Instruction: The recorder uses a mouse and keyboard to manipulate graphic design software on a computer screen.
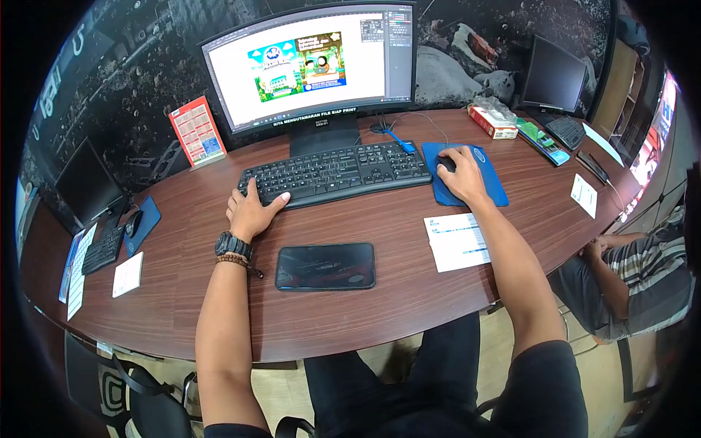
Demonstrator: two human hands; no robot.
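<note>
My left hand [252, 212] rests at the lower left corner of the black keyboard [336, 172], fingers apart, with the thumb stretched toward its front edge. A black watch and a beaded bracelet circle that wrist. My right hand [462, 175] is curved over a black computer mouse [444, 163] on a blue mouse pad [491, 175]; the palm hides much of the mouse. Behind the keyboard stands a curved monitor [365, 66] with a colourful two-panel design on its screen. A dark smartphone [326, 266] lies flat between my forearms.
A printed paper [456, 241] lies beside my right forearm. A red desk calendar [197, 131] stands left of the monitor. At the back right are a red and white box [493, 120] and another monitor [553, 77]. A seated person [635, 277] is at the right.
</note>
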